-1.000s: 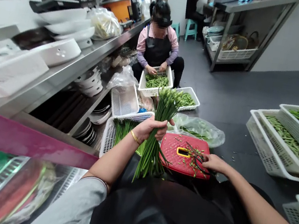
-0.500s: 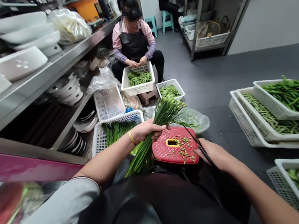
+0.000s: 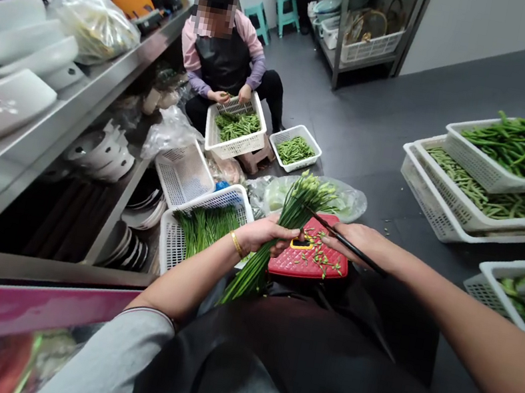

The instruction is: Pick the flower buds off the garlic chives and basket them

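My left hand (image 3: 270, 233) is wrapped round a bunch of green stalks with budded tips (image 3: 289, 218), which slants up and to the right. A long dark tool (image 3: 353, 245) is in my right hand (image 3: 361, 241); its thin end reaches the stalks just below the buds. Whether it is a knife or scissors I cannot tell. Below both hands is a red quilted box top (image 3: 308, 265) with a yellow-rimmed opening and scattered cut buds on it. A white basket (image 3: 168, 241) of more green stalks (image 3: 206, 227) stands left of my left hand.
Ahead, a person (image 3: 224, 54) sits handling green pods over a white basket (image 3: 233, 147). A small basket (image 3: 293, 165) of pods is beside it. Stacked vegetable baskets (image 3: 461, 225) stand at right. A steel shelf (image 3: 91, 98) with dishes runs along the left.
My right hand has moved left and up, bringing the dark tool to the upper stalks. The bunch has shifted slightly right in my left hand. The view has tilted down somewhat.
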Action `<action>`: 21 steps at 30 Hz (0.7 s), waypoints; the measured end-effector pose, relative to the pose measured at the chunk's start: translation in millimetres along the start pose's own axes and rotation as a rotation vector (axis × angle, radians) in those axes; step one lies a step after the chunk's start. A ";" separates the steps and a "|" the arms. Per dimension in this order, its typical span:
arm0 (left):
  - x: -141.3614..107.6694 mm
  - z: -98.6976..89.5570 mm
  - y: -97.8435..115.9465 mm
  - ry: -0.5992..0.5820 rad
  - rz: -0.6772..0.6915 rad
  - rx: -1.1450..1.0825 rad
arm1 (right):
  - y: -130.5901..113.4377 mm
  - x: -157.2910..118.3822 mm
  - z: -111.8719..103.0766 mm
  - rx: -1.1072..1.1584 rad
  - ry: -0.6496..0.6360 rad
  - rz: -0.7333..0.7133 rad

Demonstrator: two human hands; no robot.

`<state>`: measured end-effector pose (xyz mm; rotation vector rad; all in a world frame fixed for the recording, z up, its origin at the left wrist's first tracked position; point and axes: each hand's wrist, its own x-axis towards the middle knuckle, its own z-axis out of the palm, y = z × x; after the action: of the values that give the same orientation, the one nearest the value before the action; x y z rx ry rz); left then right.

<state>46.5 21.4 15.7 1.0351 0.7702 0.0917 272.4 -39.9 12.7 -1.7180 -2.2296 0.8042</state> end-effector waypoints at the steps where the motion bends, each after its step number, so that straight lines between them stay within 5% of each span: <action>1: 0.3 -1.1 -0.4 -0.004 -0.005 -0.002 | 2.5 -1.5 3.2 -0.022 -0.002 0.030; 7: -0.1 -4.7 -2.9 -0.033 -0.039 0.001 | 11.0 -11.6 4.6 -0.020 -0.031 0.069; 12: 3.6 0.6 -4.1 -0.052 -0.025 0.115 | -3.2 -0.8 -9.5 -0.071 -0.154 0.052; 15: 4.4 0.9 -4.0 -0.056 -0.030 0.161 | -9.4 3.2 -12.0 -0.139 -0.118 0.059; 21: -5.5 -6.8 -3.1 -0.025 -0.002 0.095 | 7.9 -19.9 -12.4 -0.126 -0.152 0.049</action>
<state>37.4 22.5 14.2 1.1235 0.7592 0.0404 290.7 -53.8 21.8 -1.8314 -2.3923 0.8482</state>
